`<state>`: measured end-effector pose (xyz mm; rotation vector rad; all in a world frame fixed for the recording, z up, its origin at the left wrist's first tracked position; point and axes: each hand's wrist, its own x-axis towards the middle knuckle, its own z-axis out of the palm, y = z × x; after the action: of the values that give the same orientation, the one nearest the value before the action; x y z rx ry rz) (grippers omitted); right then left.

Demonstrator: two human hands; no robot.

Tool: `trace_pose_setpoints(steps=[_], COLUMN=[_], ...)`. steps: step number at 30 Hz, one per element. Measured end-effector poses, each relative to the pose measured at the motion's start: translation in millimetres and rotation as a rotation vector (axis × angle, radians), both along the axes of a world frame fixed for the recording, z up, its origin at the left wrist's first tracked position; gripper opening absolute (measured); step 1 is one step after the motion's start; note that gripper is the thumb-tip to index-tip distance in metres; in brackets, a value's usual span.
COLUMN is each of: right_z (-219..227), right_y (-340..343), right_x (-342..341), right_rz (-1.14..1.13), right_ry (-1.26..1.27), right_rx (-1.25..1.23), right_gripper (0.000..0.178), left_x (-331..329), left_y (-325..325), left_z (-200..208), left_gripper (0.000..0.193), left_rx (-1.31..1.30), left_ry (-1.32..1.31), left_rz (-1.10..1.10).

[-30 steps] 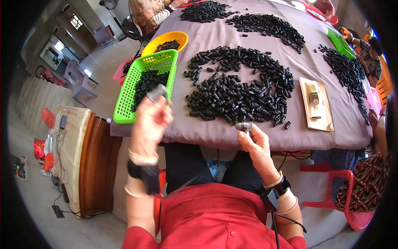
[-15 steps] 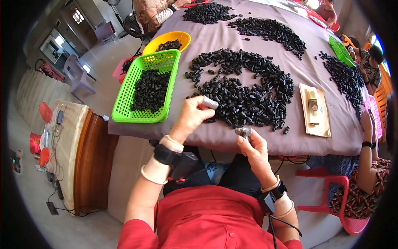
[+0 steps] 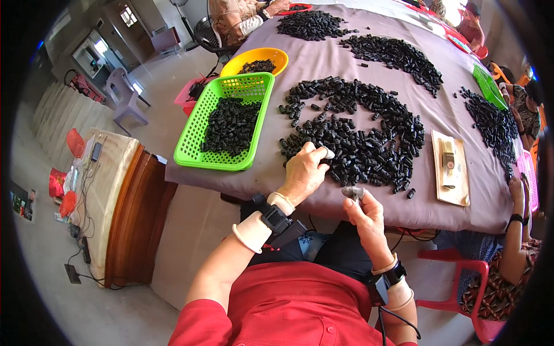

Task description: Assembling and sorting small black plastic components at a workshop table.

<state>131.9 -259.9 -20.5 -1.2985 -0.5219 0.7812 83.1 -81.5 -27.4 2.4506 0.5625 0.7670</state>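
A broad heap of small black cylindrical pieces lies on the cloth-covered table in front of me. My left hand is at the heap's near-left edge, palm down, fingers curled together with a pale wrap on a fingertip. Anything within that grip is hidden. Closer to the table's front edge, my right hand pinches thumb against an index finger in a grey wrap. Whatever sits between those fingers is too small to make out. A green plastic basket holding many black pieces stands left of the heap.
Behind the basket sits a yellow bowl with small dark pieces. A wooden board bearing a metal block lies to the right. More black heaps spread farther back, with other people seated around. A wooden cabinet stands at left.
My left hand has moved right and down onto the heap's near edge, its fingers curling in. The right hand stays pinched near the table edge. The whole view has shifted slightly.
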Motion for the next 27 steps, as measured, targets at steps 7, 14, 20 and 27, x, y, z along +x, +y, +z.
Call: trace_pose_setpoints(steps=[7, 14, 20, 27], right_z=[-0.3, 3.3, 12.3, 15.0], right_y=[-0.7, -2.7, -4.3, -8.0], right_x=[-2.8, -1.8, -3.3, -3.1], right_rz=[0.009, -0.034, -0.055, -0.043], right_ry=[0.006, 0.007, 0.06, 0.042], right_rx=[-0.005, 0.036, 0.188, 0.216], right_gripper=[0.017, 0.019, 0.024, 0.025], left_x=[-3.8, -19.3, -47.2, -48.5], left_y=[7.3, -21.4, -47.6, -58.7], left_z=[5.7, 45.2, 39.8, 36.1], left_gripper=[0.02, 0.019, 0.02, 0.014], left_rx=[-0.047, -1.264, -1.681, -1.809], left_ry=[-0.225, -0.296, -0.327, -0.391], left_rz=[0.003, -0.309, -0.391, -0.298])
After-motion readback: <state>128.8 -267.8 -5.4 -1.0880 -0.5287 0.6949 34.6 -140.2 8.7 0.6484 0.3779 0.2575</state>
